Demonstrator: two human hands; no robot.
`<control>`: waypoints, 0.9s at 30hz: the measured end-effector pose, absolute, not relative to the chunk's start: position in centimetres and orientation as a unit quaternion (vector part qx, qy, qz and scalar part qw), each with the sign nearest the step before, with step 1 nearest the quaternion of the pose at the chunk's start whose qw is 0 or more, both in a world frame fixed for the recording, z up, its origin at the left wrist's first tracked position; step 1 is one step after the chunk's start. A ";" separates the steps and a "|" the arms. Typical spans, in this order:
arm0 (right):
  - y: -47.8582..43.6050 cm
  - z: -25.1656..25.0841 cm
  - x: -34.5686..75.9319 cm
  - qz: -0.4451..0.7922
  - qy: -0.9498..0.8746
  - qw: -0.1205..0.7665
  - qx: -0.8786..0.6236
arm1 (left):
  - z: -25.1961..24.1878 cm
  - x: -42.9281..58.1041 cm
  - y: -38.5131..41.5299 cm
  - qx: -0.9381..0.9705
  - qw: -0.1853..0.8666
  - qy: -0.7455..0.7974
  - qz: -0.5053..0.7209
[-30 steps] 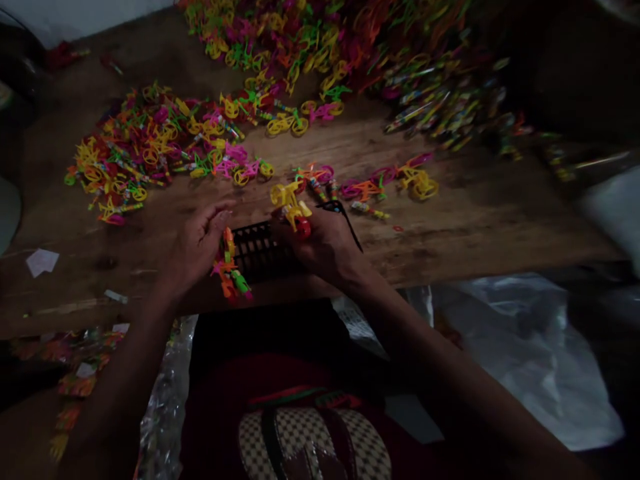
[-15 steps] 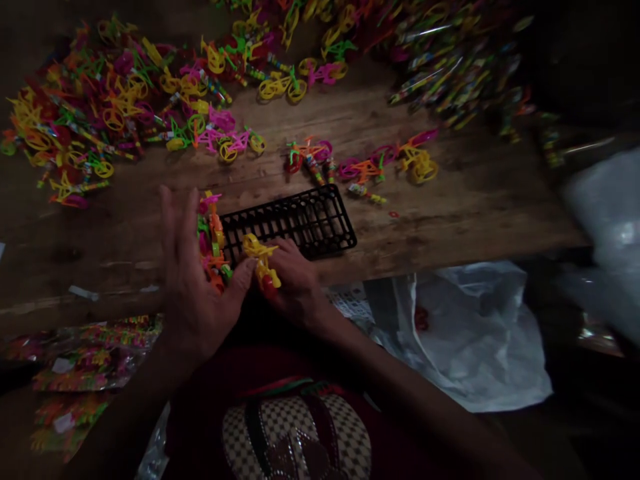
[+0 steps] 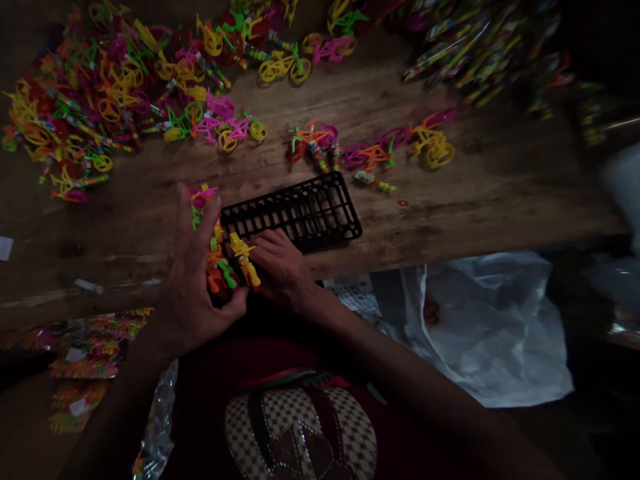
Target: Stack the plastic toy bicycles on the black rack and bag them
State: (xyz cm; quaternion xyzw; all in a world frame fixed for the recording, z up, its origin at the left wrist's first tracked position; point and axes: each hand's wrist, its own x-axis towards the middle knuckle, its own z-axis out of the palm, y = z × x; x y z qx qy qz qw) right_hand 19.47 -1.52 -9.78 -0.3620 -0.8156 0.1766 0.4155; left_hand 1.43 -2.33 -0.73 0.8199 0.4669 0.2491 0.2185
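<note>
A black plastic rack [image 3: 345, 210] with rows of slots lies near the table's front edge. Several small toy bicycles in orange, green and pink stand side by side at its left end [image 3: 215, 257]. My left hand [image 3: 193, 287] curves around that row, fingers on the far side and thumb spread apart at the near side. A yellow toy bicycle [image 3: 245, 260] is upright beside the row, and my right hand [image 3: 283, 267] has its fingers closed on it. The hand hides part of the rack's near edge and the yellow bicycle's underside.
A heap of colourful toy bicycles [image 3: 115, 100] covers the table's [image 3: 125, 220] far left. Striped candy-like tubes [image 3: 485, 53] are piled at far right. Loose bicycles [image 3: 370, 157] lie behind the rack. A white plastic bag [image 3: 495, 333] hangs below the front edge; packed bags [image 3: 85, 360] lie lower left.
The yellow bicycle has moved left and down against the row in the rack. My left fingers have bent around the row, and the thumb has dropped nearer to me. The view has shifted slightly.
</note>
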 end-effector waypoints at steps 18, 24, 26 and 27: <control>-2.3 -10.1 18.4 0.119 -0.837 0.350 -0.405 | -0.2 1.7 -3.4 0.807 0.263 0.469 0.242; -2.9 -10.2 19.3 0.148 -0.832 0.374 -0.381 | -1.9 -1.5 -3.1 0.629 0.244 0.601 0.430; -2.4 -9.7 20.8 0.180 -0.834 0.368 -0.370 | -2.3 -5.1 -0.6 0.563 0.170 0.668 0.456; -1.8 -9.2 21.6 0.185 -0.831 0.370 -0.371 | -2.4 -7.2 1.0 0.552 0.103 0.705 0.432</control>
